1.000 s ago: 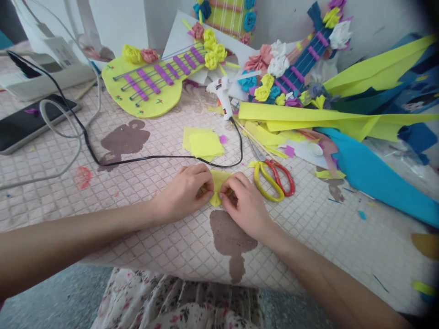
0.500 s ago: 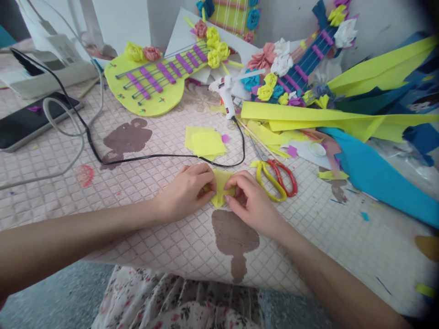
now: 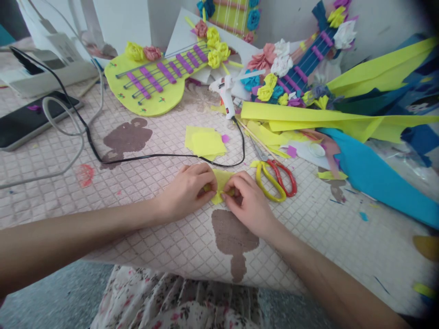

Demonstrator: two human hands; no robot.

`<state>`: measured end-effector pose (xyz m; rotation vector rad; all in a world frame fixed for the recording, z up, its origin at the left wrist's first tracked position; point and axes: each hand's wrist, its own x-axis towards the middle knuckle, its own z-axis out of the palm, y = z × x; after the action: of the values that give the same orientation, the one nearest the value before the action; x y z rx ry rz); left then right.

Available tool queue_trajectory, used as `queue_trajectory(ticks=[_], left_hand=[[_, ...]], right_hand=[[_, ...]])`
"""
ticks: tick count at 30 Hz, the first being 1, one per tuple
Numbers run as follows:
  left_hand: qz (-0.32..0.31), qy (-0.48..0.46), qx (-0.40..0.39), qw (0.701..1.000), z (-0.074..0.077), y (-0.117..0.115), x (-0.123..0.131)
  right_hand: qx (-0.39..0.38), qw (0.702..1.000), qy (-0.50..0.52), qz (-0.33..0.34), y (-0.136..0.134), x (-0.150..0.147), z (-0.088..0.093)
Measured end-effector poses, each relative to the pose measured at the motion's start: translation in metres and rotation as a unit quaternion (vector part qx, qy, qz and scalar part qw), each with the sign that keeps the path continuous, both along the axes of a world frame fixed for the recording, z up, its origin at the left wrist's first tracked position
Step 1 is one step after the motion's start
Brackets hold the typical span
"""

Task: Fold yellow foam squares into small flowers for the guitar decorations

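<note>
A small piece of yellow crepe paper (image 3: 220,179) is stretched between my two hands, low over the table's near part. My left hand (image 3: 192,188) pinches its left edge, fingers curled so that part of the paper is hidden. My right hand (image 3: 248,201) pinches its right edge between thumb and fingertips. The paper looks rolled or bunched at its sides. Just beyond my hands lies a stack of yellow paper squares (image 3: 206,140). Scissors (image 3: 274,180) with one yellow and one red handle rest to the right of my right hand.
A white glue gun (image 3: 225,98) stands behind, its black cable (image 3: 151,157) running left across the cloth. Paper guitars, one yellow (image 3: 147,103) and one blue (image 3: 302,68), lie farther back. Yellow strips (image 3: 308,114) and blue crepe paper (image 3: 380,173) spread rightward; a phone (image 3: 34,121) lies left.
My right fingertips have shifted slightly left and in on the yellow paper, whose lower edge now reaches less far down. My left hand stays nearly still.
</note>
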<state>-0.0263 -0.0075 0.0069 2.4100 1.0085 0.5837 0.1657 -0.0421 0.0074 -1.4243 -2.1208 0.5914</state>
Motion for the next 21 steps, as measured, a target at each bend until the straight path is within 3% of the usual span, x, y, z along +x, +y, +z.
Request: queue_trajectory(ticks=[21], left_hand=[[-0.014,0.003,-0.011,1.000,0.0028,-0.0001,-0.0018]], right_hand=[[-0.015,1.000,-0.012,0.007,-0.0008,0.0006,0.0006]])
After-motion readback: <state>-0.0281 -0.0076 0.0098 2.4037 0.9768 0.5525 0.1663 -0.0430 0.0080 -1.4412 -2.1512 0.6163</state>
